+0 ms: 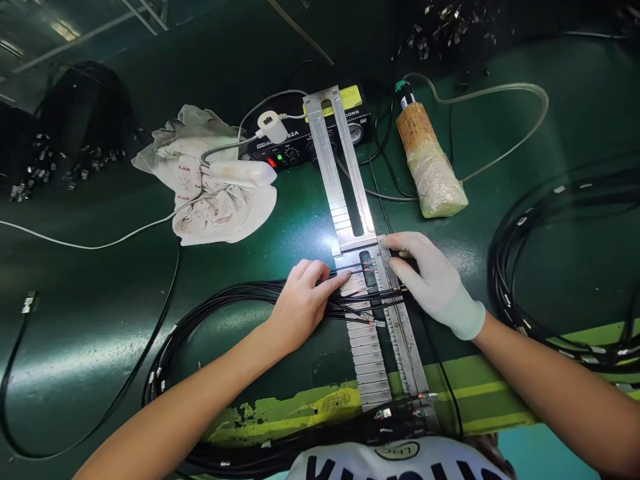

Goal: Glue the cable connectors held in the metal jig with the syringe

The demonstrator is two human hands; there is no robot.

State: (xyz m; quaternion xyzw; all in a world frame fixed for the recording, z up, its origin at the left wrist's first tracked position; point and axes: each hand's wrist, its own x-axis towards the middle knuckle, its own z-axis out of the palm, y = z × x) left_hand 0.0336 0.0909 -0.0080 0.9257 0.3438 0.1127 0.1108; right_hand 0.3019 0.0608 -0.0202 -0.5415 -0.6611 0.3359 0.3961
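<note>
My bare left hand (303,300) is over a bundle of thin black cables (250,291), its fingers curled and the index finger stretched along a cable on a slotted metal fixture (369,373). Copper-coloured wire ends and small clear connectors (370,265) lie across the slot. My right hand (440,287), in a white glove, holds the upper end of the fixture's long metal bar (400,320) between fingertips and thumb. The cables cross this bar just below the gloved thumb. My left thumb is hidden.
Behind stands a black control box (310,143). A lamp (240,172) on a crumpled white cloth (225,217) lights the fixture. A wrapped bottle (433,167) with a tube lies right of the box. Coiled black cables (510,267) lie at right; more cross the front edge.
</note>
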